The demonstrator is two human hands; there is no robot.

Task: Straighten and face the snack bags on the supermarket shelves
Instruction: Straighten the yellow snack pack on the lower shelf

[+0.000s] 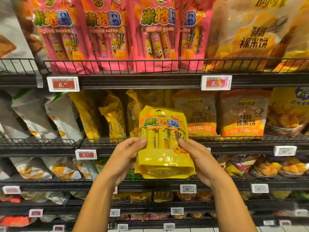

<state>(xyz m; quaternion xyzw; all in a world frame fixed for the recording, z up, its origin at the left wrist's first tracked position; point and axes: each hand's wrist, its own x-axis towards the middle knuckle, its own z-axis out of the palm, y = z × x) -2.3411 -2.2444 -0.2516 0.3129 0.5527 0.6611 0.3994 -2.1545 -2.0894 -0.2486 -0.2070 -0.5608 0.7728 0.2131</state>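
From the head view, you hold one yellow snack bag (163, 141) clear of the shelves, out in front of the middle shelf's wire rail (103, 141). Your left hand (124, 156) grips its left edge, thumb across the printed face. Your right hand (199, 158) grips the right edge the same way. That two-sided hold keeps the bag upright with its label towards you, likely ready to set back face-out.

Behind it, the yellow bags (113, 118) on the middle shelf lean and turn sideways; I count about three, though more may hide behind. Four pink bags (107, 36) stand on the top shelf. Two orange bags (242, 114) stand at the right of the middle shelf.
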